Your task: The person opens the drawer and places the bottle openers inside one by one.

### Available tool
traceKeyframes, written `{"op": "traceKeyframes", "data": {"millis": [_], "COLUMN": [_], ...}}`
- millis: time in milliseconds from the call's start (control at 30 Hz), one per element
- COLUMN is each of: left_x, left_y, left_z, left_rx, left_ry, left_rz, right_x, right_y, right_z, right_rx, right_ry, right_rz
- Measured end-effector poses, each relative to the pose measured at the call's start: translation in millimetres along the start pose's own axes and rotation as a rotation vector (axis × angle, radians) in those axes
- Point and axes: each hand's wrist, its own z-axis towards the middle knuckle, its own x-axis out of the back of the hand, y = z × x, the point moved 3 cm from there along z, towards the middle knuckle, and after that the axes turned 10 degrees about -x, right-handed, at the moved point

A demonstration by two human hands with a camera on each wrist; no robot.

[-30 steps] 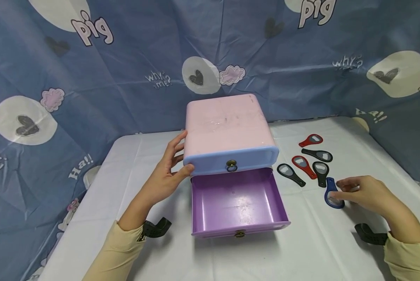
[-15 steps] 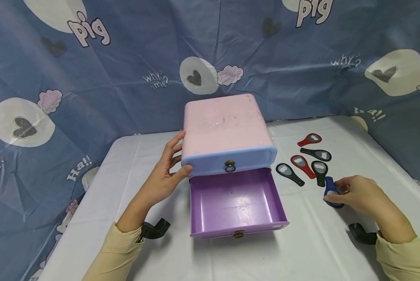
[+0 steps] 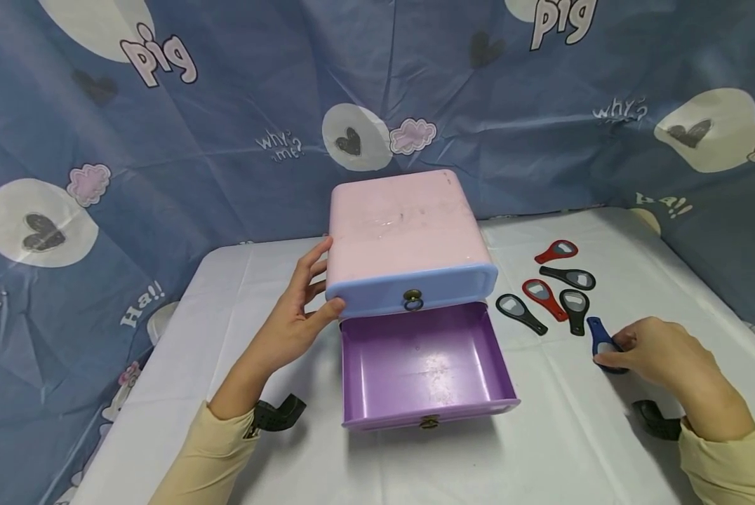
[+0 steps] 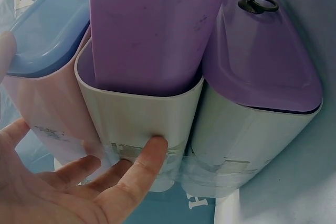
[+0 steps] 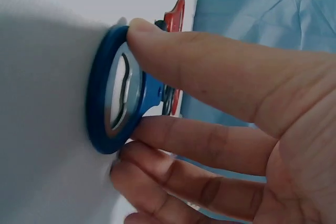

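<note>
My right hand (image 3: 668, 354) pinches a blue bottle opener (image 3: 600, 337) by the edges of its round head, thumb on one side and fingers on the other. In the right wrist view the blue bottle opener (image 5: 94, 103) shows its metal insert, close to the white cloth. My left hand (image 3: 295, 319) rests against the left side of a small drawer cabinet (image 3: 409, 217), fingers spread and thumb at the blue front's corner. Its purple drawer (image 3: 428, 372) is pulled out with nothing in it. In the left wrist view fingers of the left hand (image 4: 68, 192) touch the pale casing (image 4: 142, 114).
Left of the blue opener lie several more bottle openers: a black one (image 3: 575, 308), a red one (image 3: 544, 298), another black one (image 3: 521, 314). Farther back are a black opener (image 3: 568, 277) and a red opener (image 3: 557, 250). A patterned blue cloth (image 3: 238, 105) hangs behind the table.
The right hand has closed in on the blue opener and shifted it slightly right, away from the neighbouring black one. The left hand has stayed on the cabinet.
</note>
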Motion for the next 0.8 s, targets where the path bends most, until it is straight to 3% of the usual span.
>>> {"op": "traceKeyframes", "data": {"millis": [200,567,800], "left_x": [-0.8,0.0,-0.4], "left_y": [-0.1,-1.8,-0.7], "left_z": [-0.1,-2.9,-1.5], "left_rx": [0.000,-0.003,-0.016], "left_ry": [0.004,0.002,0.002], "left_rz": [0.003,0.002,-0.001], "right_x": [2.9,-0.7,-0.4], "right_y": [-1.5,-0.2,1.8], "right_z": [-5.3,-3.6,0.1], "right_rx": [-0.035,0.026,0.015], "right_ry": [-0.010,-0.002,-0.027], "right_rz": [-0.017,0.021,0.004]}}
